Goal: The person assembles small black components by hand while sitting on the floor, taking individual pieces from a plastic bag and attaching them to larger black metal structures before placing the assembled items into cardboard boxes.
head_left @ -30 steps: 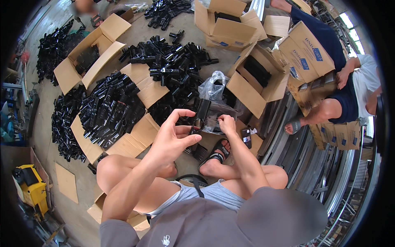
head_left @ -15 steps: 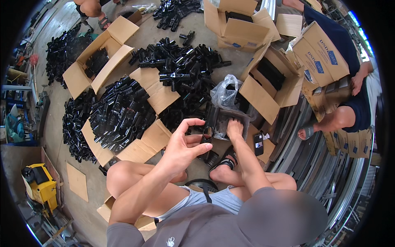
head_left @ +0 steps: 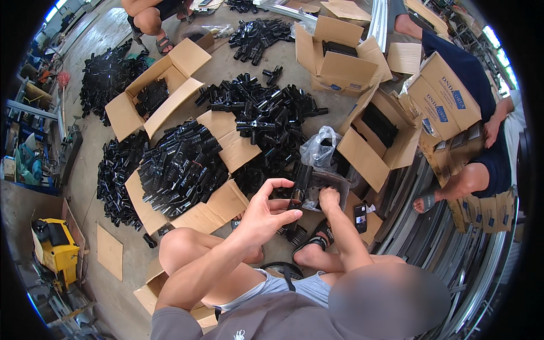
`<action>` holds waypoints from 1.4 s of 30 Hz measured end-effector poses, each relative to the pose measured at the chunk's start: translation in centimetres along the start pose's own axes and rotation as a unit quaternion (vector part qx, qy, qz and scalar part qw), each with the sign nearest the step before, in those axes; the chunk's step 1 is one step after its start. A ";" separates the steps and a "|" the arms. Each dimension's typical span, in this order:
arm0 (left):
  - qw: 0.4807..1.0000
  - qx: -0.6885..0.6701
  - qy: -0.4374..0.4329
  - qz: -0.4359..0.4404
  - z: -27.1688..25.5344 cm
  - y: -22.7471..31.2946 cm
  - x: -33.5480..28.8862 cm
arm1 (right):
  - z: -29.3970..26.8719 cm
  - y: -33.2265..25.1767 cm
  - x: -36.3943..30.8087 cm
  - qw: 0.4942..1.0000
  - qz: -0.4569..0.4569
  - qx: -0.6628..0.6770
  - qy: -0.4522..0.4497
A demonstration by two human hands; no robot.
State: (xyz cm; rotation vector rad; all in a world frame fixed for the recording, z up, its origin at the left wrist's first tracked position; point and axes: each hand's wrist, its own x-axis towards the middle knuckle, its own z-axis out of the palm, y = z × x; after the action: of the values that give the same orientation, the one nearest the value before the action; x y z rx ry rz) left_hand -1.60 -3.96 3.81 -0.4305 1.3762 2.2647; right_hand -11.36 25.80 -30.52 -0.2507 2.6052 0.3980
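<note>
Thumb and fingers of my left hand [head_left: 262, 216] are curled round a black pipe fitting [head_left: 302, 179], a glossy tube held upright in front of me. My right hand [head_left: 329, 199] reaches into a small grey plastic tub [head_left: 342, 185] just right of the fitting. Its fingers look curled together, and their tips and anything in them are hidden. A crumpled clear plastic bag [head_left: 319, 148] rests at the tub's far side. Beyond my hands lies a large heap of similar black fittings [head_left: 266, 110]. Another heap [head_left: 181, 164] lies on flattened cardboard to the left.
Open cardboard boxes stand at the left [head_left: 126, 116], far right [head_left: 343, 71] and right [head_left: 362, 156], with black parts inside. A phone [head_left: 360, 218] lies beside my right forearm. Long metal bars [head_left: 411, 212] run along the right. Other people sit at far left and right.
The whole view has shifted, so the heaps and boxes appear lower and slightly to the right. My left hand still holds the fitting, and my right hand stays in the tub.
</note>
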 end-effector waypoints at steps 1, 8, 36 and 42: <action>1.000 -0.001 -0.001 -0.001 0.1 0.1 -0.1 | -0.3 0.2 -0.2 1.000 0.001 -0.001 0.002; 1.000 0.000 -0.008 0.003 0.3 0.2 -0.1 | -0.9 0.8 -1.0 0.999 0.017 0.038 0.015; 0.996 -0.031 -0.024 0.075 1.4 -0.2 -1.7 | -27.8 -5.5 -20.6 0.429 -0.108 0.858 0.262; 0.991 -0.026 -0.049 0.119 1.0 -0.4 -2.1 | -28.0 -5.7 -20.8 0.459 -0.150 0.821 0.305</action>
State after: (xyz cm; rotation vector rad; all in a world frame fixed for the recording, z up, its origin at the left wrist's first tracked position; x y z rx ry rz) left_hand 0.36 -3.40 4.94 -0.1759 1.3856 2.4798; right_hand -4.33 13.52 1.84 -0.0952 2.0520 -2.5894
